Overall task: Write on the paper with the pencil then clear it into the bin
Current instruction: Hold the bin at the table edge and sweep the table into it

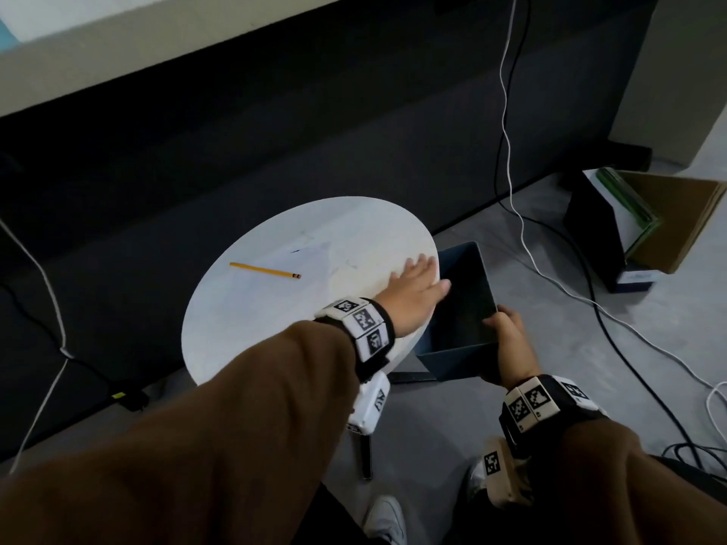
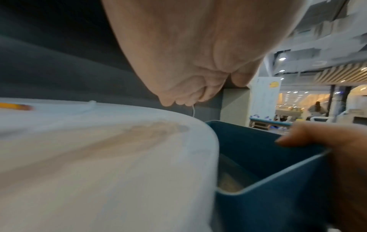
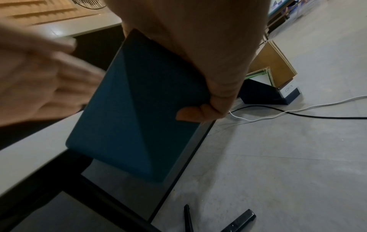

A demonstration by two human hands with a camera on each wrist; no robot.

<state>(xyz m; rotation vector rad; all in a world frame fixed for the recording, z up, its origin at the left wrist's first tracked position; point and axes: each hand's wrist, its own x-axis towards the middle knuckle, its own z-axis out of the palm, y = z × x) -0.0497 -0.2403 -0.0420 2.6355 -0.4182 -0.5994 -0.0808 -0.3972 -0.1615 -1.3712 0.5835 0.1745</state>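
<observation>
A yellow pencil [image 1: 265, 270] [image 2: 15, 106] lies on the left half of the round white table [image 1: 275, 328] [image 2: 99, 157]. A faint pale sheet outline shows under it, hard to tell from the tabletop. My left hand [image 1: 417, 287] [image 3: 39, 78] lies flat, palm down, at the table's right edge, its fingertips reaching over the dark blue bin [image 1: 460, 357] [image 2: 278, 196] [image 3: 139, 109]. The bin is held off the floor against that edge. My right hand [image 1: 509, 340] [image 3: 198, 62] grips its near right wall, thumb inside. The bin's inside looks dark.
A black file box [image 1: 613, 238] with cardboard and green sheets stands on the grey floor at the right. White and black cables [image 1: 511, 182] trail across the floor. A dark wall panel runs behind the table. Black table legs [image 3: 119, 204] and my shoe [image 1: 385, 517] are below.
</observation>
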